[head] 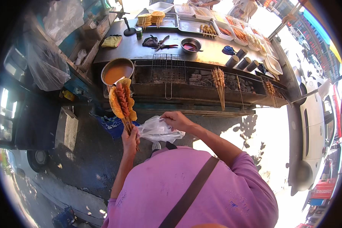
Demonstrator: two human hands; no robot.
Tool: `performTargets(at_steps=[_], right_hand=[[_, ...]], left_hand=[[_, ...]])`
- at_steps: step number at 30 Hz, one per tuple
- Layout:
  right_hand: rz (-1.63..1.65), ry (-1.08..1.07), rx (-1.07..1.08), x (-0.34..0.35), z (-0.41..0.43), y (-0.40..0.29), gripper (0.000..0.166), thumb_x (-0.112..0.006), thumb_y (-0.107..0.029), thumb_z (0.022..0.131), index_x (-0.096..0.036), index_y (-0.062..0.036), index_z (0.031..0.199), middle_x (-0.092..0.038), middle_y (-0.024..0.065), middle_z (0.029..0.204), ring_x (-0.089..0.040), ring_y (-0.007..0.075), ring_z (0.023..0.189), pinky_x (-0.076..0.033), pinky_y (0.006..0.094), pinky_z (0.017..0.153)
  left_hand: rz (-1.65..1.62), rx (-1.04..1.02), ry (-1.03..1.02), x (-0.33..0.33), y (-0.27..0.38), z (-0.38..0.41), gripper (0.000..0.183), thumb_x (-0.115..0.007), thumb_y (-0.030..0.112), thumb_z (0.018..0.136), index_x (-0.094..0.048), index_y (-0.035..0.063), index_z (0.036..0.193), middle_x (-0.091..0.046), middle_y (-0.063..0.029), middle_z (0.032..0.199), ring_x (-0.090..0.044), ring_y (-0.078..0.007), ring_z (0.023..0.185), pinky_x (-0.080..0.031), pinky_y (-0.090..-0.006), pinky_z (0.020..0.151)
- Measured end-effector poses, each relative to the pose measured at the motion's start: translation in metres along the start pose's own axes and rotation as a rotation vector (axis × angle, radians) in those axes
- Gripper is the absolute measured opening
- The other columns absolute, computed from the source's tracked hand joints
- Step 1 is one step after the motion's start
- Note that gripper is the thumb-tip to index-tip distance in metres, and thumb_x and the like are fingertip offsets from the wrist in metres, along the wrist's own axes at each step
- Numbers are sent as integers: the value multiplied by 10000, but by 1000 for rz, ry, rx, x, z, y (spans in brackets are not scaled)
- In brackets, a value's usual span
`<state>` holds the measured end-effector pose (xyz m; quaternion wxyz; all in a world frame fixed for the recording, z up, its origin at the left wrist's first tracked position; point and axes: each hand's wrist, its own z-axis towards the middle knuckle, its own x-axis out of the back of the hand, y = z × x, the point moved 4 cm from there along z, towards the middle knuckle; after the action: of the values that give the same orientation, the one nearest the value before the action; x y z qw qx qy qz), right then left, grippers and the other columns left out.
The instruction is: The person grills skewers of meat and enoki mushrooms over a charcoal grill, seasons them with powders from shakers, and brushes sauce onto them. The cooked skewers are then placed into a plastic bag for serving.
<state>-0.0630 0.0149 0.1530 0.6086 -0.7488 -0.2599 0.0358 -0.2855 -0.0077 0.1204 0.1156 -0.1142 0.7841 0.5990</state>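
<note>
My left hand (130, 141) grips a bunch of wooden skewers by their lower ends, tips up. They carry scored red sausages (122, 98) and browned, seasoned flat pieces (115, 102) of food. Pinched in the fingers of my right hand (177, 121) is a thin clear plastic bag (155, 129), which stretches across to the left hand. Whether the left fingers also hold the bag, I cannot tell. Just beyond the skewered food is a metal pot (132, 66) of orange-brown sauce, partly covered by the food.
A long charcoal grill (199, 89) crosses in front, with a wire grilling basket (168, 69) and meat skewers (218, 78) on it. Behind, a steel counter (125, 52) bears tongs (163, 44), a sauce bowl (190, 45), dark canisters (232, 61) and food trays (188, 25). People stand beyond.
</note>
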Motion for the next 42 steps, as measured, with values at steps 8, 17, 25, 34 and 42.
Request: performTargets(at_steps=[8, 17, 25, 34, 42], right_hand=[[405, 101, -142, 40, 35, -39, 198, -491, -92, 888, -568, 21, 1032, -547, -17, 687, -458, 13, 468, -358, 146, 413], [847, 155, -145, 61, 61, -48, 239, -506, -73, 870, -546, 29, 1083, -617, 95, 944, -620, 140, 775, -533, 277, 712], [469, 108, -127, 62, 62, -108, 230, -529, -108, 860, -588, 26, 1037, -617, 66, 856, -589, 83, 721, -494, 223, 633], [-665, 79, 336, -18, 41, -99, 159, -528, -102, 815, -600, -52, 948, -616, 142, 730, -606, 325, 731, -465, 395, 657], [-543, -265, 801, -36, 8, -90, 204, -564, -122, 809, -610, -40, 991, -634, 125, 829, -613, 290, 774, -502, 351, 667]], left_hand=[[353, -252, -17, 48, 54, 40, 133, -502, 205, 927, -505, 73, 906, -503, 31, 674, -349, -15, 476, -271, -175, 415], [409, -20, -379, 29, 45, 11, 159, -504, 205, 922, -517, 49, 951, -474, 17, 693, -427, -53, 589, -352, -217, 517], [732, -167, -515, 25, 5, 36, 201, -519, 199, 898, -489, 0, 915, -517, -103, 671, -484, -185, 597, -395, -322, 576], [375, 145, -593, -4, 2, 43, 468, -418, 505, 898, -503, 46, 925, -470, -15, 633, -423, -109, 491, -321, -274, 440], [-62, 476, -435, -23, -18, 35, 284, -506, 321, 891, -526, 60, 1002, -430, 38, 646, -281, -12, 429, -210, -181, 375]])
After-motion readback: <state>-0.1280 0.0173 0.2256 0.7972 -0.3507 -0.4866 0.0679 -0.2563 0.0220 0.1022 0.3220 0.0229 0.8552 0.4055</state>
